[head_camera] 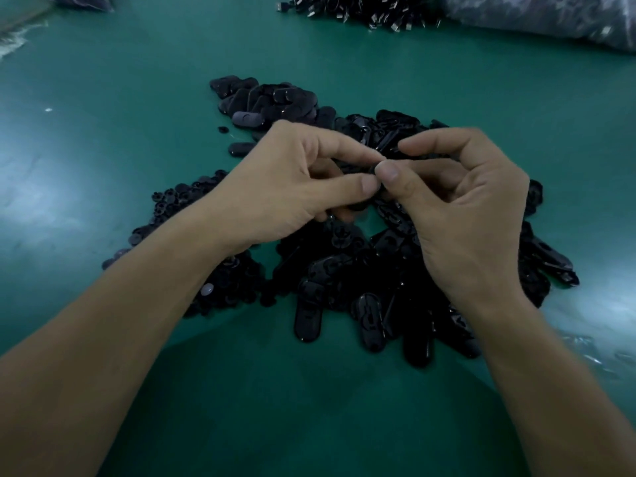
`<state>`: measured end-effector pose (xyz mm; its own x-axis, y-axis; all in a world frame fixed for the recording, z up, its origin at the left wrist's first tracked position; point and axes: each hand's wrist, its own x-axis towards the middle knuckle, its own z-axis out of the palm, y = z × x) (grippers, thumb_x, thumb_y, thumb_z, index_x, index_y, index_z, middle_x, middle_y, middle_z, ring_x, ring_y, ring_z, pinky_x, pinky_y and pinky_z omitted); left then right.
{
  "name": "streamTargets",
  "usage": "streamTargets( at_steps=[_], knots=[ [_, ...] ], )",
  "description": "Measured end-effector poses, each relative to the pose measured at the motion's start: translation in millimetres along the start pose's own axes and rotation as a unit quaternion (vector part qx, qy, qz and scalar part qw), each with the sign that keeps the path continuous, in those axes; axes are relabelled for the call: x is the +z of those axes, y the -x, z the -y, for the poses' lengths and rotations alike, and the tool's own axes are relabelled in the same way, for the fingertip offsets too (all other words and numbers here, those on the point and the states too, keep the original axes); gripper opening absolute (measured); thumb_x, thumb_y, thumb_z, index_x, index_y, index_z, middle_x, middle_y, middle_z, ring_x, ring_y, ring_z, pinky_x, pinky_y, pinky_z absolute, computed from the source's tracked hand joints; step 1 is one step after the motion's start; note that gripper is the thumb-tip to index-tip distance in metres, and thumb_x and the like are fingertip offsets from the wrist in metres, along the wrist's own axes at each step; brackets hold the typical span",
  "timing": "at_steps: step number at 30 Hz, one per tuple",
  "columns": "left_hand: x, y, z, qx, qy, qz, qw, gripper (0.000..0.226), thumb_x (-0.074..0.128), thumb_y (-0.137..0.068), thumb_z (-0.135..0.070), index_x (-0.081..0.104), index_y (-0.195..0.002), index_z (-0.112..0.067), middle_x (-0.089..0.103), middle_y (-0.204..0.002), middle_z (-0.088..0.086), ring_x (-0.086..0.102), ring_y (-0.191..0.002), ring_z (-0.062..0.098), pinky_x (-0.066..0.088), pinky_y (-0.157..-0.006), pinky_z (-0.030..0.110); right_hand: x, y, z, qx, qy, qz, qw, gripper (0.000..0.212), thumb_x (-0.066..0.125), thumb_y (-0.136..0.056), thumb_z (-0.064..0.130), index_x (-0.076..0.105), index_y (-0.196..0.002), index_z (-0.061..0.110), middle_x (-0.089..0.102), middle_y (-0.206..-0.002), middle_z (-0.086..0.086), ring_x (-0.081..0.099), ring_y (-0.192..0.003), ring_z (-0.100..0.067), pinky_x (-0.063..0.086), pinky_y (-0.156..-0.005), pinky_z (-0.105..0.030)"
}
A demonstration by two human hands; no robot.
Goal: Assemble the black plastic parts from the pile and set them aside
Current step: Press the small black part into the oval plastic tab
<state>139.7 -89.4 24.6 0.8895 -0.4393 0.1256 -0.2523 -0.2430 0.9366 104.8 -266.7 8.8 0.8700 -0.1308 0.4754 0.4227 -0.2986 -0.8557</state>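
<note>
- Both hands meet mid-frame, right above the pile. The left hand and right hand each pinch the same small black part between thumb and forefinger tips.
- Fingers cover most of that part, so I can't tell if it's two pieces going together or already snapped.
- The pile of oval shells sprawls under the hands down to lower centre, with small round bits left of centre.
- There's a tidier heap of ovals at upper centre on the green table. My guess is those are the finished ones.
- Going by how big the pile is, there's loads left to do.
</note>
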Motion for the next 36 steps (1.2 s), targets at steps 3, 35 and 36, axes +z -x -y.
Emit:
streamTargets(
  at_steps=[3,35,36],
  knots=[
    [-4,-4,4,-0.004,-0.001,-0.082,0.997,0.006,0.070,-0.093,-0.019,0.073,-0.095,-0.025,0.077,-0.079,-0.006,0.073,-0.071,0.009,0.054,-0.059,0.018,2,2,1,-0.023,0.096,0.002,0.995,0.011,0.072,-0.092,0.026,0.067,-0.102,0.028,0.070,-0.087,0.018,0.068,-0.084,-0.001,0.053,-0.074,-0.015],
    [-11,-10,8,-0.053,0.123,-0.332,0.934,0.015,0.073,-0.088,-0.005,0.062,-0.090,-0.015,0.072,-0.078,0.004,0.071,-0.067,0.013,0.057,-0.064,0.023,75,9,41,-0.136,0.398,0.327,0.846,0.016,0.058,-0.098,0.032,0.064,-0.103,0.018,0.063,-0.110,-0.001,0.056,-0.106,-0.024,0.026,-0.076,-0.029],
    [-11,-11,8,-0.052,0.126,-0.334,0.933,0.015,0.073,-0.088,-0.004,0.062,-0.090,-0.015,0.072,-0.078,0.004,0.071,-0.067,0.013,0.057,-0.064,0.022,75,9,41,-0.135,0.400,0.326,0.846,0.013,0.058,-0.098,0.030,0.063,-0.102,0.019,0.063,-0.109,0.000,0.056,-0.105,-0.024,0.026,-0.076,-0.028]
  ],
)
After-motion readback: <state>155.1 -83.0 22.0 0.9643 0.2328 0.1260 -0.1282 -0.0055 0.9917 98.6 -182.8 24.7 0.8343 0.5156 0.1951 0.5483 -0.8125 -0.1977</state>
